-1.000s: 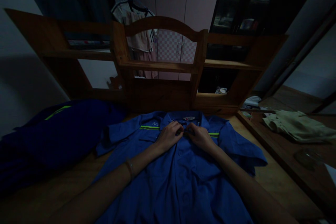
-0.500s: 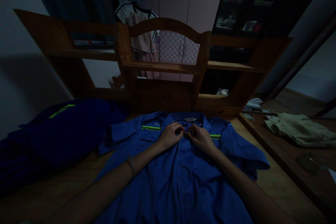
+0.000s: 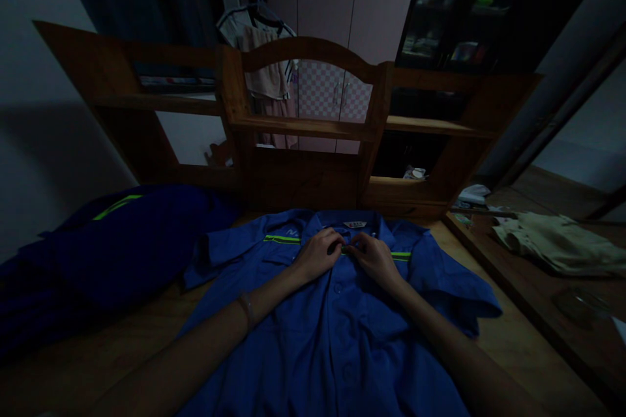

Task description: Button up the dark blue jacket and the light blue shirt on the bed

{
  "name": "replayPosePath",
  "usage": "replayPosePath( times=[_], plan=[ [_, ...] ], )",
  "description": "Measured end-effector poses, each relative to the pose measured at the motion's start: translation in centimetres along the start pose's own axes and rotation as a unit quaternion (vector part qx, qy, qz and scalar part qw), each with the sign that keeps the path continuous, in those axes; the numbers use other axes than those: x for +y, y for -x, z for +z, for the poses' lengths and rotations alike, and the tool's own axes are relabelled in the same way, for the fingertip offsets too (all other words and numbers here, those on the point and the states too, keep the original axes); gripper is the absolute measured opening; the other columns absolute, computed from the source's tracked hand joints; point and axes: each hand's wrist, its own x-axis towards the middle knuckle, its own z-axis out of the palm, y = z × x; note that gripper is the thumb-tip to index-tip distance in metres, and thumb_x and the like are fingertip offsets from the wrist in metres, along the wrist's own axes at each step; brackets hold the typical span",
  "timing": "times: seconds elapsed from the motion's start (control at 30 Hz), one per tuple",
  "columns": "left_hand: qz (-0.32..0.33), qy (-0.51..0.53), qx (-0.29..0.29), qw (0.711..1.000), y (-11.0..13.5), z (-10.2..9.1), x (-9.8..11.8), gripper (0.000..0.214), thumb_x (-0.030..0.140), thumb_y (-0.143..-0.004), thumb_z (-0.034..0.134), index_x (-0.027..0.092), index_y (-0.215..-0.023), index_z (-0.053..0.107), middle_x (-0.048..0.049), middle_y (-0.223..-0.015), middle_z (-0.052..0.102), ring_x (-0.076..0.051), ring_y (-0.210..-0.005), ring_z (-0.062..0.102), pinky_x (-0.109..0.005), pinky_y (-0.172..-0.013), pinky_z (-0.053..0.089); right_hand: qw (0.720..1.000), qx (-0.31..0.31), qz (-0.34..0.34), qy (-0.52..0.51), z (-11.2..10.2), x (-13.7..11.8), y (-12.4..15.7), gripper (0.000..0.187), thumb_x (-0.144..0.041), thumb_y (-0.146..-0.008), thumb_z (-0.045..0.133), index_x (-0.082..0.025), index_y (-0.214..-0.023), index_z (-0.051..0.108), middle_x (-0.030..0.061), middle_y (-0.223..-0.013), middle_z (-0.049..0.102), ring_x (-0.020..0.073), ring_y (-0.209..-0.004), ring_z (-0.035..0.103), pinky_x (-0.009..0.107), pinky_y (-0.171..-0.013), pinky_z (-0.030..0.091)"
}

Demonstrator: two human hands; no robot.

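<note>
"Blue, that short-sleeved shirt [image 3: 306, 332], laid out front side up on the bench [image 3: 513, 339]. Where's the left hand [image 3: 315, 254]?"

"Just below the collar [image 3: 385, 228], thumb and fingers pinched on the front edge. The right hand [image 3: 377, 262] pinches there too, fingertips almost meeting the other's."

"What's caught between those tips, besides cloth?"

"Too dark from where I stand; can't tell. A button [image 3: 338, 288] does show lower down the front, below them."

"And the darker blue heap [image 3: 132, 254] off to the left?"

"More clothing, with a yellow-green stripe [image 3: 117, 206], lying beside the shirt's sleeve [image 3: 220, 251]. Behind the collar stands a wooden shelf unit [image 3: 303, 176]."
</note>
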Motion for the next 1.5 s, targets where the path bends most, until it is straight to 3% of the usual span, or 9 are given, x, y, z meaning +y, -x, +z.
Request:
replayPosePath(
  times=[0.47,0.8,1.1,1.5],
  plan=[
    [0.008,0.005,-0.004,1.0,0.0,-0.1,0.1,0.019,0.017,-0.086,0.048,0.022,-0.091,0.066,-0.0032,-0.094,0.063,-0.017,-0.094,0.059,-0.029,-0.084,0.047,0.998,-0.01,0.032,0.048,-0.4,-0.8,0.5,0.019,-0.039,-0.087,0.058,-0.021,-0.091,0.063,0.0011,-0.07,0.066,0.0157,-0.062,0.06,0.023,-0.051,0.028],
    [0.002,0.016,-0.006,1.0,0.0,0.1,-0.4,0.03,0.005,-0.079,0.045,0.021,-0.093,0.066,-0.0026,-0.096,0.063,-0.016,-0.094,0.06,-0.029,-0.086,0.048,0.992,0.008,0.028,0.124,0.1,-2.0,1.0,0.017,-0.035,-0.093,0.05,-0.024,-0.101,0.059,0.0024,-0.077,0.069,0.0196,-0.072,0.066,0.026,-0.055,0.029],
    [-0.011,0.028,0.003,1.0,-0.2,0.1,-0.6,0.026,0.009,-0.082,0.046,0.022,-0.088,0.068,-0.0018,-0.091,0.064,-0.015,-0.087,0.061,-0.026,-0.081,0.048,0.989,0.038,0.036,0.137,0.4,-2.4,1.1,0.024,-0.045,-0.087,0.053,-0.022,-0.091,0.057,0.0022,-0.079,0.068,0.0193,-0.072,0.064,0.026,-0.056,0.027],
    [-0.017,0.039,0.01,0.999,-0.3,0.1,-0.5,0.025,0.009,-0.082,0.048,0.021,-0.088,0.068,-0.0016,-0.091,0.065,-0.015,-0.088,0.061,-0.026,-0.081,0.047,0.987,0.033,0.033,0.156,0.9,-2.7,1.0,0.015,-0.034,-0.088,0.051,-0.021,-0.095,0.054,0.0036,-0.084,0.067,0.0183,-0.075,0.063,0.027,-0.059,0.029]
  ],
)
